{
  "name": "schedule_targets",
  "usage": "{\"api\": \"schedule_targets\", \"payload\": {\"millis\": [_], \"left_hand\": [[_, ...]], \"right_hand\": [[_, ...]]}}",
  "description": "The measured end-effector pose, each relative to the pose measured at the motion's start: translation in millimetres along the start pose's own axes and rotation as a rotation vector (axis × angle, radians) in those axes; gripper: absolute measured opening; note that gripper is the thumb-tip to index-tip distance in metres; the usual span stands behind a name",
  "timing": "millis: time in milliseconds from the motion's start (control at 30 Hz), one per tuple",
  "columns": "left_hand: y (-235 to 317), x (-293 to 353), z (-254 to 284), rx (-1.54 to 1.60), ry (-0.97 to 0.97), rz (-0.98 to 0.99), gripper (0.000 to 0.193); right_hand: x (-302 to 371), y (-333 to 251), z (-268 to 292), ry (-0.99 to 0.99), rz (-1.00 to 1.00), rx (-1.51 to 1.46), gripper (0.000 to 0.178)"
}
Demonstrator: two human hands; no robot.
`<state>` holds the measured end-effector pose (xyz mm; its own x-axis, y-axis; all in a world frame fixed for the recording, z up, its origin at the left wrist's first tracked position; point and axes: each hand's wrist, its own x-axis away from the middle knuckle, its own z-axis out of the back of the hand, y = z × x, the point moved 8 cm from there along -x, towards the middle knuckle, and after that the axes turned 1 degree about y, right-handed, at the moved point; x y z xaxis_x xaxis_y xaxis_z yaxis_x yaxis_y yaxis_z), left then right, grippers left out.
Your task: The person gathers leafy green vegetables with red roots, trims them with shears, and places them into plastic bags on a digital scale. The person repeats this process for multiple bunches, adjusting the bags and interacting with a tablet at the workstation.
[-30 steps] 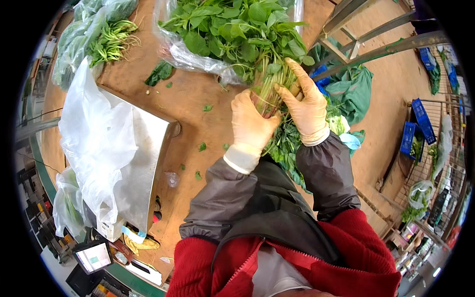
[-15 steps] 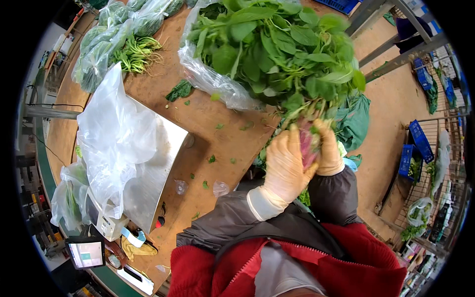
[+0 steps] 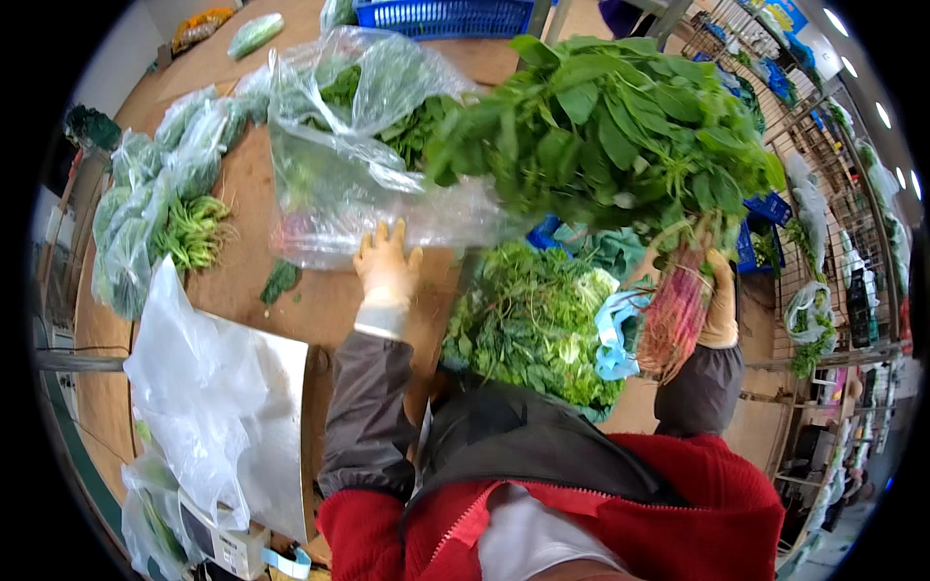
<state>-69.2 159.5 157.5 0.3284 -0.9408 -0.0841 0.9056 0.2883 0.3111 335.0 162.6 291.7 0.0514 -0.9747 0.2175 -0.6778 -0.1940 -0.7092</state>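
My right hand (image 3: pixel 719 308) is closed round the lower stems of a large bunch of leafy greens (image 3: pixel 620 136) with pinkish-red roots (image 3: pixel 671 315). The bunch is raised to the right of the table, leaves up and roots hanging down toward me. At the table's right part lies a clear plastic bag (image 3: pixel 358 208) with more greens inside. My left hand (image 3: pixel 387 269), gloved like the right, rests with fingers stretched out against the bag's near edge. Whether it pinches any of the film is not visible.
A steel scale (image 3: pixel 281 387) with white plastic bags (image 3: pixel 199 378) on it stands at the left. Bagged greens (image 3: pixel 184 155) lie beyond it. Below the table's right edge is a heap of trimmed leaves (image 3: pixel 533 320). A blue crate (image 3: pixel 446 17) sits at the back.
Both hands were together on the bunch; my left hand has let go and moved left to the bag. My right hand has carried the bunch rightward. The view has shifted too.
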Motion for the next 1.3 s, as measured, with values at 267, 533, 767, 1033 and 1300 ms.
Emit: {"api": "schedule_targets", "payload": {"millis": [267,533,767,1033,1300], "left_hand": [[90.4,54.0,-0.7,1.146,-0.461,-0.142,0.032],[141.0,98.7,52.2,1.936,-0.795,-0.394,0.078],[18.5,137.3,-90.5,2.27,-0.514,0.694,0.035],[9.4,142.9,-114.1,2.106,-0.429,0.795,0.034],[23.3,136.9,-110.3,2.014,-0.338,0.822,0.035]], "right_hand": [[12.2,-97.9,7.0,-0.136,0.432,0.279,0.041],[-19.5,109.5,-90.9,-0.222,-0.209,-0.289,0.051],[-68.8,282.3,-54.7,-0.559,-0.31,1.181,0.058],[-92.9,264.2,-82.4,-0.583,0.243,1.195,0.034],[-128.6,314.3,-101.0,-0.769,0.351,1.54,0.028]]}}
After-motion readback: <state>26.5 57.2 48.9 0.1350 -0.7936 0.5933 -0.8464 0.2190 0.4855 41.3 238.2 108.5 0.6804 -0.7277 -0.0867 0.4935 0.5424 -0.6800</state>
